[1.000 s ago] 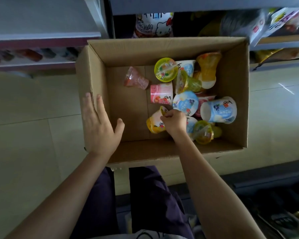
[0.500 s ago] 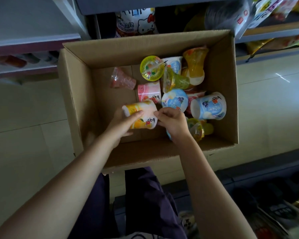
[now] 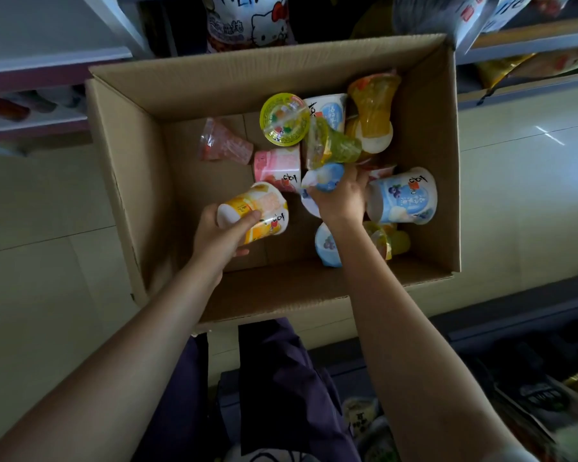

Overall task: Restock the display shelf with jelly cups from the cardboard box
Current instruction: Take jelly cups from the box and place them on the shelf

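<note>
1. The cardboard box (image 3: 131, 168) stood open on the floor in front of the display shelf (image 3: 47, 61), and the remaining jelly cups lay jumbled on their sides toward its right half.
2. The left hand (image 3: 219, 238) was wrapped around the orange cup (image 3: 257, 211), fingers curled over its side, and held the cup tilted above the bare left part of the box floor.
3. The right hand (image 3: 341, 198) reached into the pile and closed on the small blue cup (image 3: 324, 176); its fingertips were hidden behind the cup, so the depth of the grip could not be read.
4. The hands were apart, each occupied with its own cup.
5. For a clean lift, the blue cup would best be drawn straight up, because the green cup (image 3: 334, 146) leaned against it from above and the large blue cup (image 3: 402, 196) lay just beside the wrist.
6. Grip pressure should fall on the cup walls and not on the foil lids, which would probably dent or peel.
7. The orange cup should be turned upright before it goes to the shelf, label outward.
8. Several cups were left in the box, so the restocking appeared far from complete.
</note>
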The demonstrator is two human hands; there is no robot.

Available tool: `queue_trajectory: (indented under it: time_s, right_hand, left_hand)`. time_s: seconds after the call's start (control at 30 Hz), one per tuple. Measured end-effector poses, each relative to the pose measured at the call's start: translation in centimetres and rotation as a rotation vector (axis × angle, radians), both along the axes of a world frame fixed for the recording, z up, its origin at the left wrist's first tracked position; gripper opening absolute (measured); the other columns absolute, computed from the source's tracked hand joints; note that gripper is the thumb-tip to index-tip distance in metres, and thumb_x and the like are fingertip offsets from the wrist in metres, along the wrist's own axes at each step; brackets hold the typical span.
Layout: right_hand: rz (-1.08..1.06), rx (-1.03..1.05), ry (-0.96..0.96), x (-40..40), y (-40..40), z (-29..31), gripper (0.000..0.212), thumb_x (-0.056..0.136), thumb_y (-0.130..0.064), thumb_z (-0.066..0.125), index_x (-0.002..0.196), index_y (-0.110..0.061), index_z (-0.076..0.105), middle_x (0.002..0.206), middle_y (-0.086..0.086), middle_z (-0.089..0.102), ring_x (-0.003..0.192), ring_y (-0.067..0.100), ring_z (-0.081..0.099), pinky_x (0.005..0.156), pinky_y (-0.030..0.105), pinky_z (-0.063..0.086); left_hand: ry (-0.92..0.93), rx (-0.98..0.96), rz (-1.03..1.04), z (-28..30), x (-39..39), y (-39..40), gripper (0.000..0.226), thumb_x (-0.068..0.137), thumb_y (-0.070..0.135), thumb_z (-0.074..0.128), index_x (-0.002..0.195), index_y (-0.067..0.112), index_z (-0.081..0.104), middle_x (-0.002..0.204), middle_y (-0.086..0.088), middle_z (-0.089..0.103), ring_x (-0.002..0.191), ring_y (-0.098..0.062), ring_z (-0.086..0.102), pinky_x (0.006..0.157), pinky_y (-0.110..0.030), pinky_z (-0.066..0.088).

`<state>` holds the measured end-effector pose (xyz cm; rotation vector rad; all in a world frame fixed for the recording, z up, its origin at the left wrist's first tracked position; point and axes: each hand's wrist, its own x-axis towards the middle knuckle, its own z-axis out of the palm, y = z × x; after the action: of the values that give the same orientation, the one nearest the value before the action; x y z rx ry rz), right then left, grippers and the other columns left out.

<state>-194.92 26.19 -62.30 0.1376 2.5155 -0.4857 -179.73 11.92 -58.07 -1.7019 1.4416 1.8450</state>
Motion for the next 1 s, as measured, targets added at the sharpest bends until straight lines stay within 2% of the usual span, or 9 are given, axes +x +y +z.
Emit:
queue_trajectory:
  time_s: [0.07,0.1,0.17,0.2,0.3,0.57,0.77,0.93,1.0]
  right_hand:
    - [-0.070,-0.024,-0.121,-0.3,0.0,-0.5,0.082,0.076,-0.047,0.079,0.139,-0.007,0.045,0.139,0.016,0.048,0.128,0.035,0.046,0.099,0.041,0.046]
    - [-0.070,-0.039,-0.171,-0.3,0.2,-0.7,0.070,0.076,-0.047,0.078,0.128,-0.006,0.055,0.126,0.014,0.058,0.116,0.031,0.056,0.084,0.034,0.050]
    - [-0.037,-0.073,-0.193,0.1,0.5,-0.5,0.042,0.080,-0.040,0.076,0.098,-0.005,0.064,0.092,0.007,0.066,0.085,0.023,0.062,0.057,0.026,0.041]
    - [-0.025,-0.087,-0.183,0.3,0.6,-0.2,0.034,0.083,-0.036,0.075,0.086,-0.006,0.061,0.081,0.004,0.062,0.077,0.021,0.059,0.054,0.028,0.038]
    - [0.010,-0.120,-0.194,0.6,0.6,0.5,0.032,0.087,-0.030,0.073,0.074,-0.011,0.052,0.071,0.002,0.053,0.067,0.019,0.051,0.056,0.030,0.040]
    - [0.114,-0.184,-0.276,2.0,-0.1,1.6,0.023,0.085,-0.026,0.076,0.092,-0.008,0.063,0.082,-0.001,0.058,0.073,0.013,0.052,0.054,0.024,0.038]
    - [0.341,-0.057,-0.242,3.7,-0.4,1.8,0.049,0.087,-0.036,0.074,0.056,-0.014,0.043,0.056,0.000,0.044,0.053,0.012,0.041,0.053,0.030,0.031]
    - [0.296,-0.168,-0.203,4.8,-0.2,1.6,0.053,0.088,-0.025,0.073,0.053,-0.015,0.035,0.053,-0.001,0.035,0.050,0.012,0.035,0.048,0.028,0.029]
    - [0.272,-0.245,-0.172,5.2,-0.3,1.7,0.053,0.089,-0.019,0.072,0.054,-0.015,0.033,0.053,-0.002,0.032,0.049,0.010,0.032,0.043,0.018,0.025]
  left_hand:
    - [0.001,-0.002,0.039,-0.1,0.1,0.1,0.063,0.078,0.039,0.082,0.128,0.024,0.047,0.126,0.000,0.058,0.101,-0.017,0.067,0.073,-0.035,0.062]
    - [-0.004,-0.012,0.059,-0.2,0.2,0.1,0.065,0.078,0.038,0.082,0.130,0.023,0.046,0.127,-0.001,0.058,0.101,-0.017,0.067,0.072,-0.034,0.062]
    - [-0.012,-0.048,0.100,-0.3,0.2,0.1,0.067,0.079,0.037,0.082,0.132,0.021,0.045,0.129,-0.002,0.057,0.103,-0.018,0.066,0.069,-0.031,0.061]
    - [-0.011,-0.068,0.117,-0.4,0.2,0.0,0.067,0.079,0.036,0.082,0.133,0.020,0.045,0.130,-0.003,0.056,0.103,-0.018,0.066,0.068,-0.031,0.061]
    - [-0.005,-0.102,0.152,-0.5,0.4,-0.5,0.068,0.081,0.034,0.081,0.135,0.019,0.044,0.132,-0.003,0.054,0.100,-0.016,0.065,0.066,-0.029,0.061]
    - [-0.002,-0.108,0.153,-0.3,0.8,-0.8,0.069,0.081,0.037,0.080,0.136,0.022,0.042,0.129,-0.001,0.054,0.105,-0.018,0.064,0.073,-0.033,0.061]
    - [-0.024,-0.088,0.172,-0.2,1.8,-0.6,0.070,0.081,0.037,0.080,0.137,0.022,0.040,0.130,-0.001,0.052,0.108,-0.021,0.064,0.076,-0.036,0.061]
    - [-0.011,-0.059,0.180,-0.2,2.6,-0.6,0.068,0.083,0.036,0.078,0.137,0.023,0.039,0.129,0.000,0.051,0.109,-0.022,0.063,0.078,-0.037,0.061]
    - [-0.001,-0.051,0.172,-0.1,2.8,-0.6,0.065,0.083,0.036,0.078,0.134,0.025,0.039,0.129,0.000,0.051,0.109,-0.022,0.063,0.079,-0.038,0.061]
